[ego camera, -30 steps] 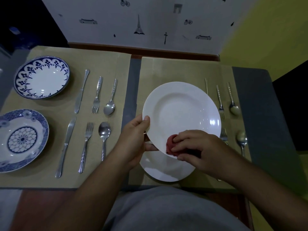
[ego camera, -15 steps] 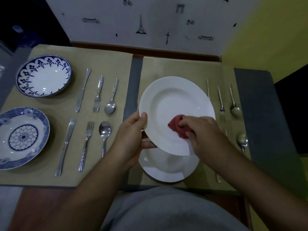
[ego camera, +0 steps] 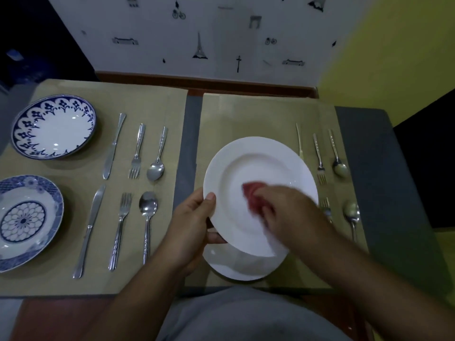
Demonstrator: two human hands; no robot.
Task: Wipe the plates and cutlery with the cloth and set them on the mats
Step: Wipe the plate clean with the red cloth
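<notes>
The left hand (ego camera: 194, 225) is gripping the raised white plate (ego camera: 261, 168) by its left rim, thumb on top, fingers curled beneath. The right hand (ego camera: 290, 212), blurred, is clutching the red cloth (ego camera: 251, 195) against the plate's face. A second white plate (ego camera: 234, 265) is lying below on the right mat (ego camera: 246, 114). The left mat (ego camera: 152, 99) is bearing two blue-patterned plates (ego camera: 53, 126), two knives (ego camera: 113, 146), two forks (ego camera: 137, 151), two spoons (ego camera: 157, 153).

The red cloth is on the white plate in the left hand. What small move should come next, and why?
Probably sweep the cloth outward to the far rim. The right hand presses it near the middle of the held plate, which the left hand grips by its left edge.
</notes>
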